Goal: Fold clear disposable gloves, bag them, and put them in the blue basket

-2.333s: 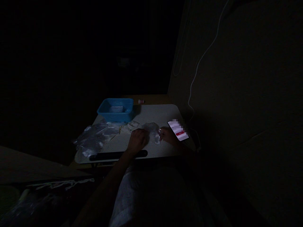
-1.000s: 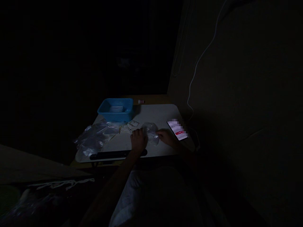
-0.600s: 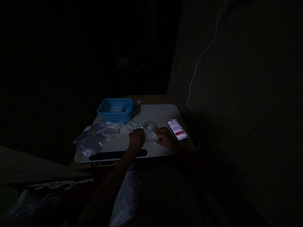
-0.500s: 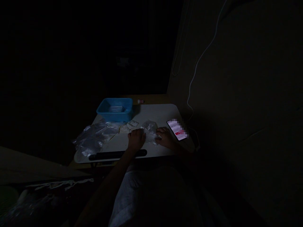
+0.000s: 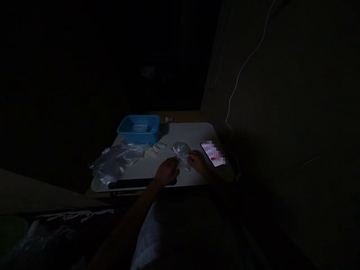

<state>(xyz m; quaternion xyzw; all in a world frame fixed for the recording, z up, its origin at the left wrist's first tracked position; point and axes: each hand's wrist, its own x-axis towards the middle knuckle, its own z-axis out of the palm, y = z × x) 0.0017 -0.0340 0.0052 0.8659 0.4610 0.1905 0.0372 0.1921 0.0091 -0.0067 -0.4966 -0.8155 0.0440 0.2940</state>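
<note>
In the dim head view, a clear plastic bag (image 5: 181,150) lies crumpled on a small white table, between my two hands. My left hand (image 5: 167,171) is at the bag's near left edge, its fingers curled and closed on the plastic. On the opposite side my right hand (image 5: 197,162) pinches the right edge, with fingertips bent inward. Darkness hides the exact finger contact. Just left of the bag is some crumpled pale paper or wrapping (image 5: 155,149).
A blue plastic basin (image 5: 138,137) with something pale inside stands at the back left. Clear plastic sheets (image 5: 111,163) spread before it. A lit phone (image 5: 213,154) lies at right, near a white cable (image 5: 231,95). A black ledge strip (image 5: 129,183) lines the white table's (image 5: 191,129) front edge.
My left hand has moved right and nearer to me, rolling along the bag's lower left edge. My right hand stays at the right edge. The view has shifted slightly.
</note>
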